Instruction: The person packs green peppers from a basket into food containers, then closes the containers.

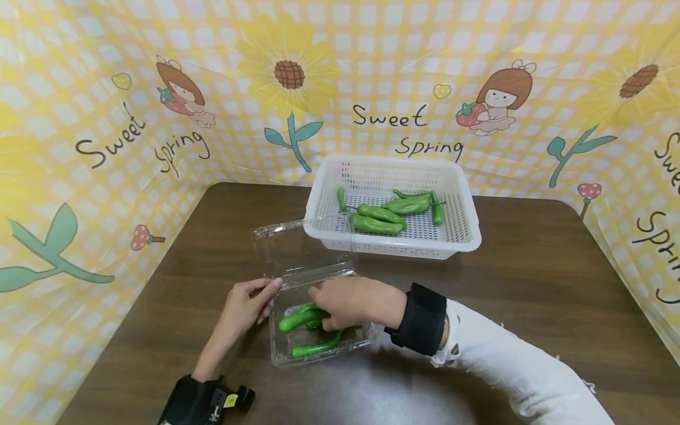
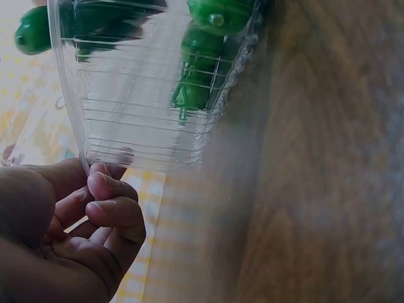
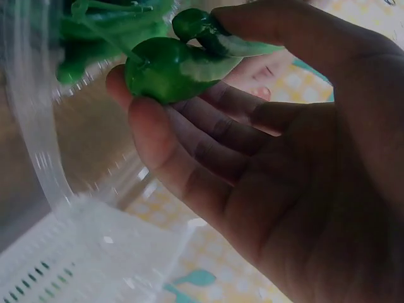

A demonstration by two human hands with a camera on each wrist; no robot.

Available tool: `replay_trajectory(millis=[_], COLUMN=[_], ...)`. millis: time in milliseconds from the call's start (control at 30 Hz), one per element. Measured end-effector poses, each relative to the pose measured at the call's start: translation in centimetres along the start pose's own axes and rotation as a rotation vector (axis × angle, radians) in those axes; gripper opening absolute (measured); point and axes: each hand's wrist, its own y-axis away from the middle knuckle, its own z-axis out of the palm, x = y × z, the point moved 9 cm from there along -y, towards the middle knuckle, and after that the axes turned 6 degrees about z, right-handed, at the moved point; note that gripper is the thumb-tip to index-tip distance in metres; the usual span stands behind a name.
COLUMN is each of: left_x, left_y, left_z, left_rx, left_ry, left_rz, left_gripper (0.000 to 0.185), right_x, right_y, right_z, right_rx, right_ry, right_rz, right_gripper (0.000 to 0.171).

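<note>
- The clear clamshell box (image 1: 319, 339) sits near the front edge of the brown table (image 1: 531, 283), left of the middle, with its lid (image 1: 297, 251) standing open toward the back.
- Green peppers (image 1: 313, 349) lie inside the box; the wrist views show them pressed close against its ribbed clear walls.
- The right hand (image 1: 353, 302) reaches into the box from the right, fingers curled, and pinches one green pepper (image 3: 167, 69) between thumb and fingertips.
- The left hand (image 1: 247, 307) is at the box's left rim, where the lid hinges; its fingertips (image 2: 104, 186) touch the clear plastic edge, pinching it lightly.
- Behind the box, near the table's back edge, stands a white slotted basket (image 1: 467, 233), just beyond the raised lid and nearly touching it. More green peppers (image 1: 379, 215) lie in it.
- Bare tabletop stretches to the right of the box and basket, as far as the right edge, and a narrower strip lies along the left edge.
- A yellow checked backdrop (image 1: 106, 88) walls the table at the back and both sides, printed with sunflowers, cartoon girls and the words "Sweet Spring".
</note>
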Motion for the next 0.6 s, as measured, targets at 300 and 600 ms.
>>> replay_trajectory(millis=[300, 600], left_x=[0.4, -0.5], left_y=[-0.2, -0.3], left_z=[0.0, 0.0], left_rx=[0.002, 0.0], left_ry=[-0.009, -0.011], left_rz=[0.007, -0.008], left_gripper=[0.034, 0.036], right_x=[-0.5, -0.8], right_y=[-0.6, -0.6], right_z=[1.6, 2.2], right_rx=[0.046, 0.138], right_ry=[0.09, 0.162], right_rz=[-0.004, -0.009], right_gripper=[0.035, 0.033])
